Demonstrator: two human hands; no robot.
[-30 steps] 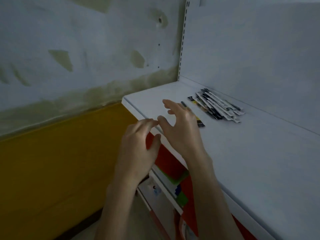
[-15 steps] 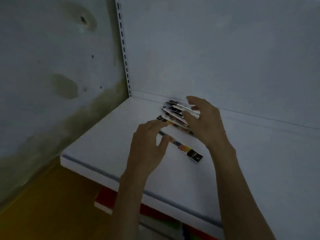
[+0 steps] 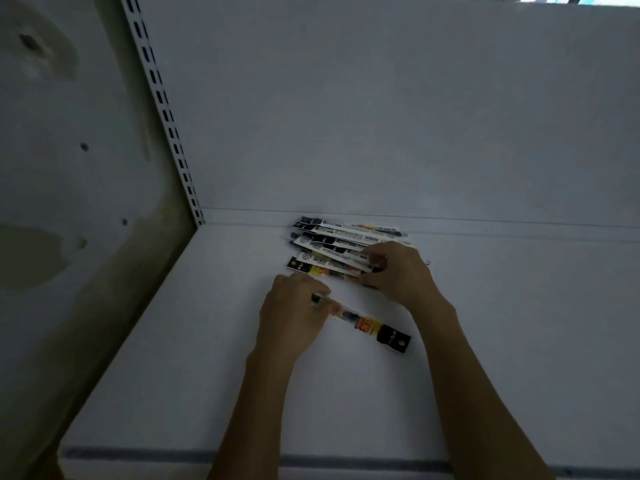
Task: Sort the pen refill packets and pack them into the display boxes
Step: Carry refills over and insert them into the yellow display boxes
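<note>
A fanned pile of pen refill packets [image 3: 332, 245] lies on the white shelf [image 3: 519, 341] against the back panel. They are long, narrow, with black headers and white or yellow labels. One single packet [image 3: 374, 327] lies apart, nearer me, slanting down to the right with its black header at the right end. My left hand [image 3: 291, 317] pinches the left end of that single packet. My right hand [image 3: 398, 268] rests on the right side of the pile, its fingers curled round the packets' ends. No display box is in view.
The shelf's back panel [image 3: 381, 116] rises right behind the pile. A slotted upright [image 3: 162, 112] stands at the back left corner, with a stained wall [image 3: 69, 168] beyond it. The shelf's front edge [image 3: 311, 460] runs along the bottom.
The view swung from the shelf's left end to face it. Both hands came down: the left one took the single packet's end, the right one settled on the pile.
</note>
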